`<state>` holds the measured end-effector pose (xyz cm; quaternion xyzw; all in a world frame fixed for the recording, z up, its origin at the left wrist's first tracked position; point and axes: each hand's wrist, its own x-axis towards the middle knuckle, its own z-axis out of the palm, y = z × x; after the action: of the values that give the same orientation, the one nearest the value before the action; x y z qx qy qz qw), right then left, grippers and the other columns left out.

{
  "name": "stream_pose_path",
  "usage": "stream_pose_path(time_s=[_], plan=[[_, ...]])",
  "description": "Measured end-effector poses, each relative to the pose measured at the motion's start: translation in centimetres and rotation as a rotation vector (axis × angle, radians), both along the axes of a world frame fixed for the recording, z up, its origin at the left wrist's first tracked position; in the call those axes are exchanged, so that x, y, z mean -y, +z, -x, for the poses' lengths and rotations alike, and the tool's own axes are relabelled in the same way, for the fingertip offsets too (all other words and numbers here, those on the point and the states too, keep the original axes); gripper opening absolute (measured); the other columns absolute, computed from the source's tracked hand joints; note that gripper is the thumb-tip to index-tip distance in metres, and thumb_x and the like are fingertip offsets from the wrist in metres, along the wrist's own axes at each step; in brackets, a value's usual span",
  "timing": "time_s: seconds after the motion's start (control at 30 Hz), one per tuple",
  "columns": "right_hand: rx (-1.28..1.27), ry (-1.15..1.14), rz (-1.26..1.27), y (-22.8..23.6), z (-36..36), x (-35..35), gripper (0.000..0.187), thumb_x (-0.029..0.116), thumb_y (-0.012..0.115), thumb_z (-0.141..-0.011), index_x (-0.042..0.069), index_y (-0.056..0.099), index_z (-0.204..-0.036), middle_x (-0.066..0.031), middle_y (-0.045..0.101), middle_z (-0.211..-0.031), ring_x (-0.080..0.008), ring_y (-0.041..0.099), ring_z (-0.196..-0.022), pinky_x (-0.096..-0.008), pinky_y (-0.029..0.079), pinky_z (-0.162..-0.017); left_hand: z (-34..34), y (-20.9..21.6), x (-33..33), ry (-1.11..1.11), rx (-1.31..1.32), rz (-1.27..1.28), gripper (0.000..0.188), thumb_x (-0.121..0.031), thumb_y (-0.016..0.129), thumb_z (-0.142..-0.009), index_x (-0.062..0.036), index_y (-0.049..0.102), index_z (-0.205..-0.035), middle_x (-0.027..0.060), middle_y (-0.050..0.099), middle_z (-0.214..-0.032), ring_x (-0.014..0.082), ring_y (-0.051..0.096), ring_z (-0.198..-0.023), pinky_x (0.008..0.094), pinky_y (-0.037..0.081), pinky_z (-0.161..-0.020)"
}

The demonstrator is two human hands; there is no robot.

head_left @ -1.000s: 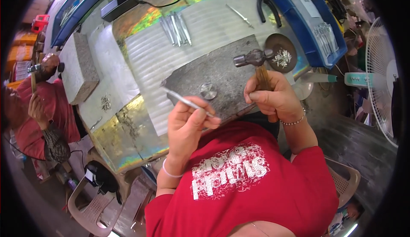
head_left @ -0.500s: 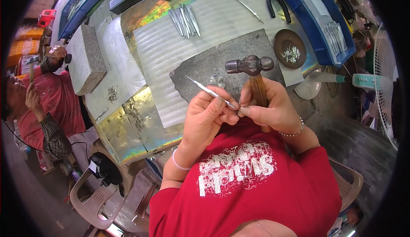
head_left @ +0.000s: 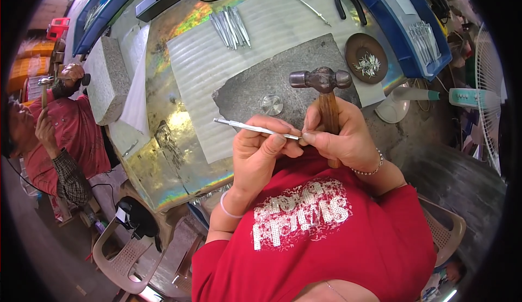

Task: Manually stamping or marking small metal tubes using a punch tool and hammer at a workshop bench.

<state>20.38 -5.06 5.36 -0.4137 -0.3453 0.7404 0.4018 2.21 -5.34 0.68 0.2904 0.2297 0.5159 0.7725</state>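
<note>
My left hand (head_left: 258, 150) pinches a slim silver metal rod (head_left: 247, 126), its far end pointing left. My right hand (head_left: 342, 133) has a ball-peen hammer (head_left: 322, 79) tucked in it, wooden handle in the palm and steel head upward. My right thumb and finger also pinch at the rod's near end, where the fingertips of both hands meet; a tiny piece there is too small to make out. Just beyond my hands lies a dark stone slab (head_left: 250, 87) with a round, shiny clear disc (head_left: 272, 105) on it.
Several silver rods (head_left: 230, 27) and a single thin one (head_left: 312, 11) lie on white foam sheeting (head_left: 190, 63). Black pliers (head_left: 348, 0), a brown dish (head_left: 356, 46) of small slivers and a blue tray (head_left: 405, 57) are at right. Leftward, a person holds a hammer beside a granite block (head_left: 106, 79).
The rod in my left hand has swung flatter, its far end now further left and lower. At left, the white sheet has been lifted and folded; the small silver pieces on it no longer show.
</note>
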Motion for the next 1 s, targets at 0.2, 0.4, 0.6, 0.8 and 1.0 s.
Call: stream_pose_path(time_s=[0.2, 0.4, 0.6, 0.8, 1.0], plan=[[0.026, -0.076, -0.067, -0.5, 0.7, 0.9, 0.015, -0.002, 0.060, -0.082, 0.000, 0.050, -0.094, -0.0024, 0.055, -0.083, -0.0064, 0.055, -0.076, -0.0217, 0.047, -0.068, -0.6, -0.6, 0.5, 0.081, -0.017, -0.060, 0.012, -0.008, 0.055, -0.091, 0.0009, 0.053, -0.100, 0.0158, 0.059, -0.098, 0.0185, 0.064, -0.078, 0.0268, 0.055, -0.069], [0.074, -0.153, -0.157, -1.0, 1.6, 1.8, 0.011, 0.000, 0.058, -0.085, 0.002, 0.050, -0.092, -0.0008, 0.055, -0.072, -0.0015, 0.044, -0.048, -0.0169, 0.030, -0.041, -1.0, -1.1, 1.2, 0.171, -0.195, -0.212, 0.012, -0.008, 0.054, -0.092, 0.0005, 0.052, -0.100, 0.0153, 0.058, -0.097, 0.0169, 0.064, -0.073, 0.0259, 0.054, -0.068], [0.181, -0.046, -0.056, -1.0, 0.6, 1.3, 0.019, 0.010, 0.063, -0.087, -0.001, 0.057, -0.101, -0.0008, 0.059, -0.077, -0.0046, 0.055, -0.072, -0.0211, 0.046, -0.064, 0.2, -1.2, 1.3, 0.098, 0.040, 0.051, 0.011, -0.011, 0.050, -0.094, -0.0018, 0.049, -0.099, 0.0166, 0.060, -0.096, 0.0178, 0.064, -0.069, 0.0263, 0.054, -0.064], [0.810, 0.003, -0.692, -3.4, 1.4, -2.6, 0.041, 0.004, 0.067, -0.079, -0.002, 0.053, -0.117, -0.0073, 0.061, -0.080, -0.0129, 0.057, -0.062, -0.0255, 0.046, -0.057, 2.4, -1.3, -0.7, 0.210, 0.000, 0.061, 0.009, -0.012, 0.048, -0.095, -0.0034, 0.048, -0.099, 0.0173, 0.060, -0.094, 0.0180, 0.064, -0.067, 0.0258, 0.054, -0.060], [0.856, 0.239, -0.806, -4.3, 2.4, -4.7, 0.041, 0.011, 0.069, -0.073, 0.001, 0.055, -0.111, -0.0154, 0.058, -0.088, -0.0336, 0.058, -0.083, -0.0373, 0.048, -0.070, 3.5, -1.5, -1.6, 0.203, -0.287, -0.042, 0.008, -0.009, 0.051, -0.094, -0.0021, 0.050, -0.098, 0.0161, 0.062, -0.095, 0.0152, 0.062, -0.064, 0.0241, 0.052, -0.058]])
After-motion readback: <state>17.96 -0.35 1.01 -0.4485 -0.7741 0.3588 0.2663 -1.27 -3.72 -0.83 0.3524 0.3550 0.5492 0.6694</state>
